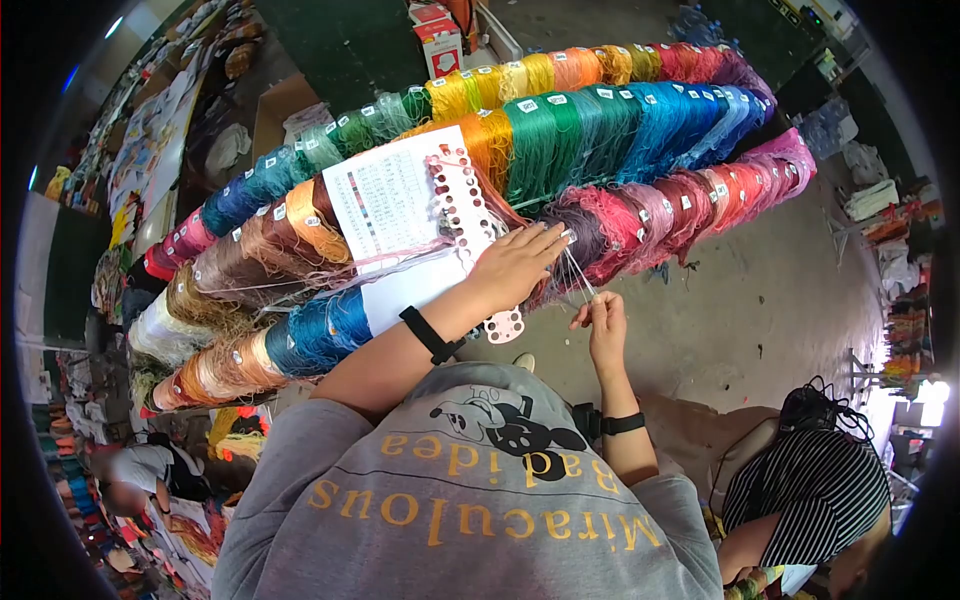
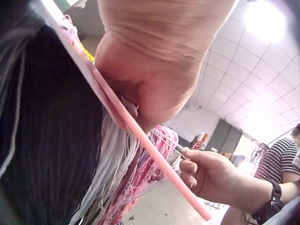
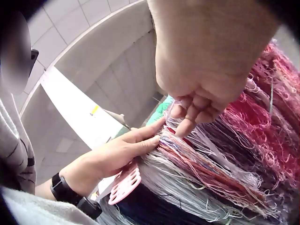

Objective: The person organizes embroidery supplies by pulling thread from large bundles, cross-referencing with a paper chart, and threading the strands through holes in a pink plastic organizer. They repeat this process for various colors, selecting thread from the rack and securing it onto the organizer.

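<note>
My left hand (image 1: 515,268) lies palm down with fairly straight fingers across a pink card with punched holes (image 1: 462,195) and the thread hanks beside it. In the left wrist view the card's pink edge (image 2: 154,157) runs under the palm. Pale threads (image 1: 577,272) stretch taut from the left fingertips to my right hand (image 1: 604,325), which pinches their ends between thumb and curled fingers. The right wrist view shows the right fingers (image 3: 186,126) close to the left fingertips, over a hank of dark purple and whitish threads (image 3: 225,159).
Rows of coloured thread hanks (image 1: 600,125) with small labels hang on long rails. A printed sheet (image 1: 380,200) lies over them, left of the card. Someone in a striped shirt (image 1: 825,495) bends at the lower right. A red and white box (image 1: 438,45) stands behind.
</note>
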`<state>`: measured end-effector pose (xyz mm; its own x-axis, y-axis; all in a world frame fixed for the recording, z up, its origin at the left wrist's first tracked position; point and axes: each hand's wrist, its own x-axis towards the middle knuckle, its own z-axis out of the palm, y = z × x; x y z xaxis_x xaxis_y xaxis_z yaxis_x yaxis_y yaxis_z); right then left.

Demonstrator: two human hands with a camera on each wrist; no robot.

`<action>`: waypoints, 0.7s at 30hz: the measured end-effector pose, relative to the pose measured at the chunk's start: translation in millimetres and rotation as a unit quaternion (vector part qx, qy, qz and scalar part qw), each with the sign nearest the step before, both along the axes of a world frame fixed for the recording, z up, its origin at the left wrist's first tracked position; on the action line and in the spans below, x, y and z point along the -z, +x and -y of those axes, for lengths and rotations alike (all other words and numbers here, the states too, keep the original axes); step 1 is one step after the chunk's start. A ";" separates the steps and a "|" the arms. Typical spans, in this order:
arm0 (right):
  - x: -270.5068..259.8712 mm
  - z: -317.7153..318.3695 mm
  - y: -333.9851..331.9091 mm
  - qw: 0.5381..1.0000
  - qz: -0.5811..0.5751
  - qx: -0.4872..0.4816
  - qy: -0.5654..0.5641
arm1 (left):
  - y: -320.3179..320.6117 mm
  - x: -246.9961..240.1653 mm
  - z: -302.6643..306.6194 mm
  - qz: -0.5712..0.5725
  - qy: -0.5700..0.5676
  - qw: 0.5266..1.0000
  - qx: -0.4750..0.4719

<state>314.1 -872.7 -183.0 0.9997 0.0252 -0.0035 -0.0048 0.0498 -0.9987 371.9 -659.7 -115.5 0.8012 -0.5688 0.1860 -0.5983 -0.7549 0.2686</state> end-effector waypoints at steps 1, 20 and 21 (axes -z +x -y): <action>1.1 0.1 -0.6 1.000 0.004 0.005 -0.020 | 0.1 -0.2 0.1 0.000 0.000 1.000 0.001; 37.3 81.3 -74.0 0.980 -0.181 0.013 -0.084 | 0.4 1.4 -0.8 0.017 0.007 1.000 0.011; 50.4 92.7 -88.3 0.971 -0.222 0.022 -0.087 | 1.1 1.9 -0.4 0.021 0.005 1.000 0.010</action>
